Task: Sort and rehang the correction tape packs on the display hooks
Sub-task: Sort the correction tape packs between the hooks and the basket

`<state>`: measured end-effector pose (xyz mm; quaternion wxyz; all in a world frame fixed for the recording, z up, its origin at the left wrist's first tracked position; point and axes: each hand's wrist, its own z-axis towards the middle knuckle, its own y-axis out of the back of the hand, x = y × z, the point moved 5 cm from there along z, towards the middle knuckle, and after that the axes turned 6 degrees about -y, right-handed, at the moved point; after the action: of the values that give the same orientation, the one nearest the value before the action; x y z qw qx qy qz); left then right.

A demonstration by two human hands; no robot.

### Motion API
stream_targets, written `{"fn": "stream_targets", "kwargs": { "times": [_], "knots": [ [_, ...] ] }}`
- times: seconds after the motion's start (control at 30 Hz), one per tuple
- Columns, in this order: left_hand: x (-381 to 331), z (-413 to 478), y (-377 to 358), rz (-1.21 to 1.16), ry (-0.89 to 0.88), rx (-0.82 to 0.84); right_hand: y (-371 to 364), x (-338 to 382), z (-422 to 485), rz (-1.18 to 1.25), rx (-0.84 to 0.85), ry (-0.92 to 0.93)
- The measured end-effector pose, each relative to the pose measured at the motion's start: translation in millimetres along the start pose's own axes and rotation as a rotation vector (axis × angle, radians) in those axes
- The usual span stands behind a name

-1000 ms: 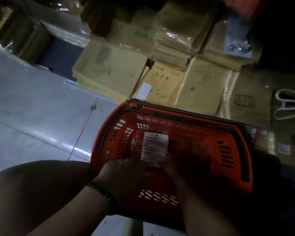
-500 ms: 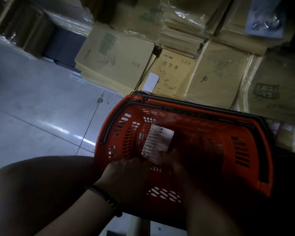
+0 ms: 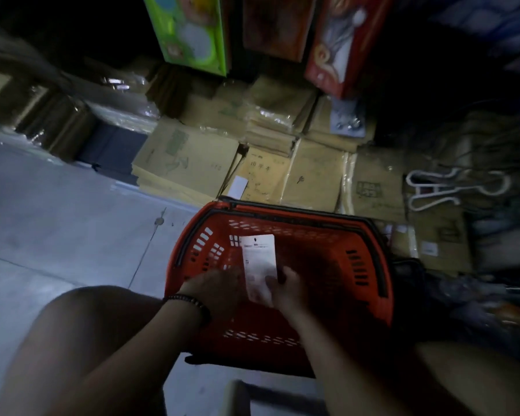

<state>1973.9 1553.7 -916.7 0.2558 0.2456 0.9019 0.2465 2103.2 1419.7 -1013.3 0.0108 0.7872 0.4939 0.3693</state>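
Note:
A red plastic shopping basket (image 3: 370,283) with black handles sits on the floor between my knees. Both my hands are inside it. My right hand (image 3: 288,291) holds a white correction tape pack (image 3: 258,265) upright by its lower edge, its printed back facing me. My left hand (image 3: 219,288), with a beaded bracelet on the wrist, is at the pack's left edge; whether it grips the pack is hard to tell. The scene is dark and the basket's floor is mostly hidden.
Stacks of wrapped brown exercise books (image 3: 312,178) lie on the floor behind the basket. Colourful boxes (image 3: 192,31) stand above them. White hangers (image 3: 433,190) lie at the right. Grey tiled floor (image 3: 57,229) stretches to the left.
The camera has tilted up, bringing the coloured boxes into view. The white pack has been lifted and turned upright, higher in the basket than before.

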Motion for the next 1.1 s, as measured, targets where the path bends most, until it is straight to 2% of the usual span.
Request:
{"fn": "stream_targets", "kwargs": {
  "times": [0.1,0.2,0.3,0.37,0.43,0.53,0.6,0.77,0.9,0.97,1.1],
  "knots": [
    [-26,-32,26,-0.300,-0.104,-0.094,21,31,-42,0.075,-0.065,0.112],
    [-46,-69,42,-0.664,-0.204,-0.179,35,56,-81,0.180,-0.022,0.213],
    [-60,-104,46,-1.051,-0.253,-0.241,51,88,-127,0.186,-0.043,0.387],
    [-71,-126,49,-1.179,-0.333,-0.289,60,109,-162,0.191,-0.059,0.501],
    [-79,-144,57,-1.239,-0.453,-0.379,70,128,-197,0.193,-0.071,0.634],
    [-90,-171,73,-1.326,-0.570,-0.421,89,148,-242,0.114,-0.129,0.788],
    [-94,-189,86,-1.377,-0.598,-0.417,106,161,-264,0.011,-0.171,0.871],
    [-115,-234,133,-1.427,-0.706,-0.445,153,207,-308,-0.302,-0.392,1.066],
    [-131,-271,187,-1.360,-0.808,-0.543,190,261,-339,-0.524,-0.481,1.242],
    [-139,-291,217,-1.306,-0.876,-0.584,206,291,-356,-0.619,-0.541,1.270],
    [-152,-324,273,-1.261,-0.955,-0.611,236,351,-399,-0.703,-0.612,1.373]
  ]
}}
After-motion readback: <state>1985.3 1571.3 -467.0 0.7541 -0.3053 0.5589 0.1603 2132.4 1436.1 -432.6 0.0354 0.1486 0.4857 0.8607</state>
